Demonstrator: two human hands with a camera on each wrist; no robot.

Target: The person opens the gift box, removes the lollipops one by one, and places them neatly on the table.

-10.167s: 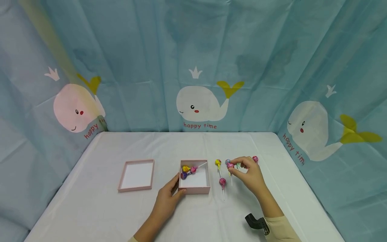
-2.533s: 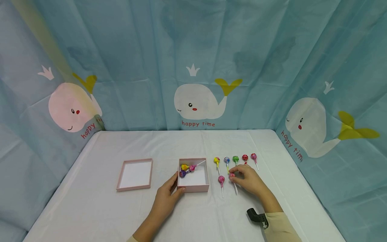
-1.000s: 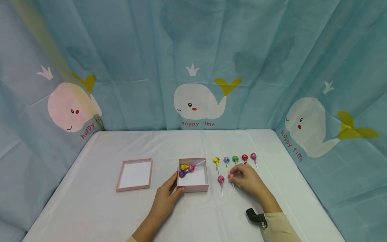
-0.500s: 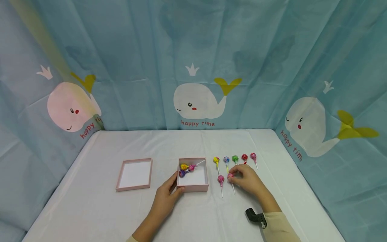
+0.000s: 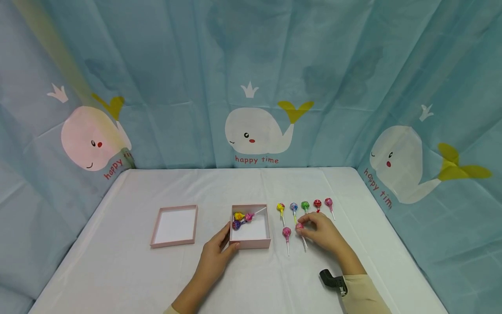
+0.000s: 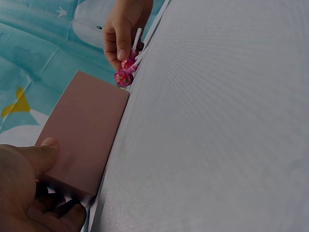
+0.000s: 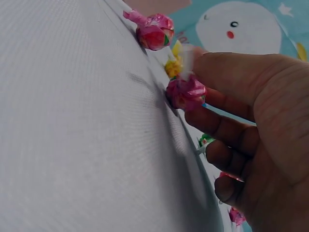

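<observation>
My left hand (image 5: 213, 255) grips the near left corner of an open pink box (image 5: 251, 245), its thumb on the front wall in the left wrist view. Inside lie a yellow lollipop (image 5: 239, 216), a purple lollipop (image 5: 236, 225) and a pink lollipop with its white stick slanting up right. To the right, my right hand (image 5: 323, 233) pinches another pink lollipop (image 7: 186, 93) by its wrapped head between thumb and index finger, close over the tablecloth. Its white stick points toward the near edge. Just left of it lies a similar pink lollipop (image 5: 286, 232).
Behind the right hand runs a row of lollipops: yellow (image 5: 280, 207), blue (image 5: 294, 207), green (image 5: 305, 205), red (image 5: 317, 203) and pink (image 5: 328, 203). The pink-edged box lid (image 5: 174, 226) lies inside up at the left. A whale-print curtain (image 5: 176, 87) encloses the white table (image 5: 137, 279).
Since the oldest frame, my right hand has brought the pink lollipop nearer, from by the blue one to beside the front pink one. Lately it shifts only slightly; my left hand stays on the box.
</observation>
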